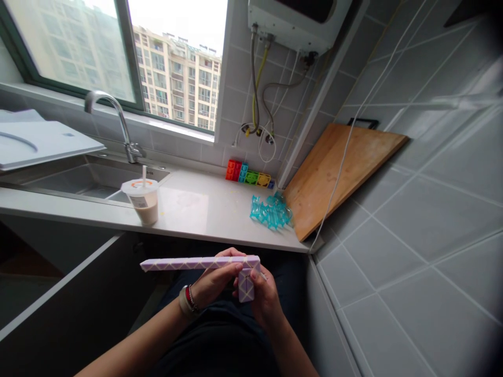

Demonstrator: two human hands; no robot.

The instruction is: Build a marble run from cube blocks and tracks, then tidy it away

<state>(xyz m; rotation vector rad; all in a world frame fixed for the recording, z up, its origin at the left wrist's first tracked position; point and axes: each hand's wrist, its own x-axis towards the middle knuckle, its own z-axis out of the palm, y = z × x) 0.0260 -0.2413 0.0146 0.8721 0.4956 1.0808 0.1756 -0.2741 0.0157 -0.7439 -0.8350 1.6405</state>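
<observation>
A long pink-purple segmented snake toy [184, 263] with pale zigzag lines is held in front of the counter edge. Its straight part points left, and its right end is folded down into a short block. My left hand [216, 277], with a watch and bracelets on the wrist, grips the straight part near the fold, thumb on top. Around the folded right end my right hand [265, 293] is closed, with its thumb on the block. Both hands are close together, and some fingers are hidden behind the toy.
On the white counter [196, 209] stand a lidded drink cup [144, 201], teal plastic pieces [272, 212] and a row of coloured blocks [251, 176]. A wooden board [338, 173] leans at the right wall. The sink [94, 175] and faucet [121, 120] are left.
</observation>
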